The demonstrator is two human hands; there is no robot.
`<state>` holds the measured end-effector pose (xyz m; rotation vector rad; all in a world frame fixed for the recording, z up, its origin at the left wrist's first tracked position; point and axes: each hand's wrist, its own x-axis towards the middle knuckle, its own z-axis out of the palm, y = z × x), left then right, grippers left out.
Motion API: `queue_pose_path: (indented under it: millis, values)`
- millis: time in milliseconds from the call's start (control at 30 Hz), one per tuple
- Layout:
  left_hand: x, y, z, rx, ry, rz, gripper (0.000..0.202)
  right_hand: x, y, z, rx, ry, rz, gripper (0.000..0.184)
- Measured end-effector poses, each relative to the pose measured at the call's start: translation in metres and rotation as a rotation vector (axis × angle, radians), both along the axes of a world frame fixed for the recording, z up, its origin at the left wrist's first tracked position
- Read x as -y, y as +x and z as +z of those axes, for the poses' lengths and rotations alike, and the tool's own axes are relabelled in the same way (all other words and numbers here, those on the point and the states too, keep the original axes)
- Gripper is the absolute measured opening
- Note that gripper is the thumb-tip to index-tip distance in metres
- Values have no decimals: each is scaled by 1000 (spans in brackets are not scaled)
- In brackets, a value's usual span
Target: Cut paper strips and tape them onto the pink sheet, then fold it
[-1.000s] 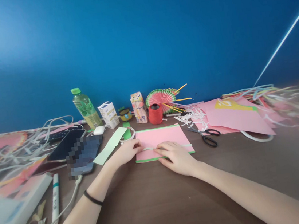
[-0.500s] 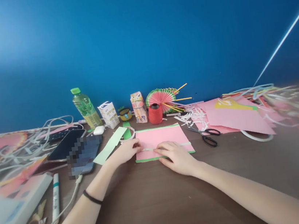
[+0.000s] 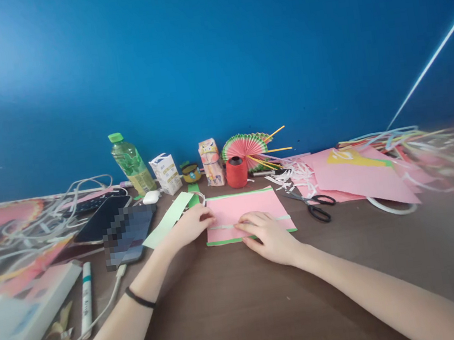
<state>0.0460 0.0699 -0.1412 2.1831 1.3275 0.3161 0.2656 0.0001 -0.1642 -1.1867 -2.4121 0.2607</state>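
Note:
A pink sheet of paper (image 3: 238,205) with green borders along its far and near edges lies flat on the brown table. Across its width runs a narrow pale strip (image 3: 228,226). My left hand (image 3: 190,225) is at the sheet's left edge, thumb and fingers closed together at the strip's left end. Resting on the sheet, my right hand (image 3: 267,237) has its fingers stretched out over the middle of the strip. Beside the left hand lies a light green paper strip (image 3: 169,219). A white ring (image 3: 203,197), partly hidden, sits behind that hand.
Black-handled scissors (image 3: 319,208) and pink paper sheets (image 3: 358,180) lie to the right. Along the wall stand a green bottle (image 3: 131,166), a white box (image 3: 165,174), a red thread spool (image 3: 236,174) and a folded fan (image 3: 244,146). Phones, cables and a marker (image 3: 86,300) are left.
Both hands stay almost where they were on the sheet. The whole view has shifted very slightly; nothing has clearly been picked up or let go.

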Motion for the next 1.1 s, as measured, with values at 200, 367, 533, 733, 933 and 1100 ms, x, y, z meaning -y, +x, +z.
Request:
queue_pose_path:
  millis: [200, 367, 533, 733, 933, 1100]
  values:
    - [-11, -19, 6, -7, 94, 85, 27, -1, -1, 0, -39, 6, -9, 26]
    - [-17, -33, 7, -140, 223, 156, 25, -3, 0, 0, -87, 15, -25, 22]
    - [-18, -35, -3, -233, 266, 102, 23, -2, 1, -1, -114, 9, -32, 19]
    - [-18, -31, -10, -312, 349, 104, 16, -2, 0, 0, -145, 8, -23, 18]
    - [-19, -29, 3, 123, 271, 214, 17, -3, 2, -2, -200, 9, -29, 20]
    - [-15, -28, 16, 366, 153, 342, 21, -4, 3, -4, -239, -21, -39, 23]
